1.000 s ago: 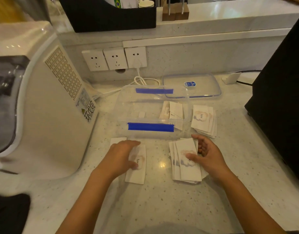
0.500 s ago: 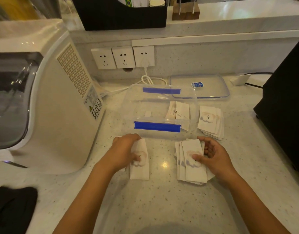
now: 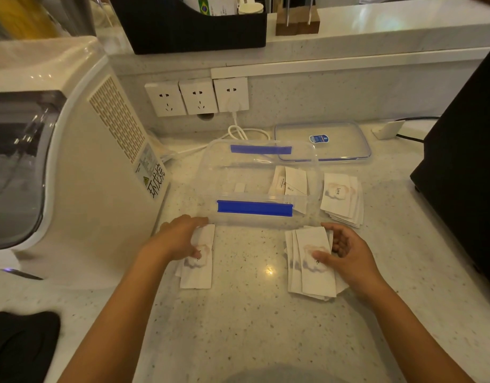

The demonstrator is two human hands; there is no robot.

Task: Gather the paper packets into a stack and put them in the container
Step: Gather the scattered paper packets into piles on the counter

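Our left hand (image 3: 180, 239) lies flat on a small pile of paper packets (image 3: 198, 268), thumb on its printed flower. Our right hand (image 3: 346, 257) cups a fanned stack of packets (image 3: 311, 268), thumb pressing the top one. Just beyond both hands stands the clear container (image 3: 261, 189) with blue clips, a few packets inside. Beyond our right fingers lies a third stack (image 3: 342, 199), and behind it the lid (image 3: 322, 140).
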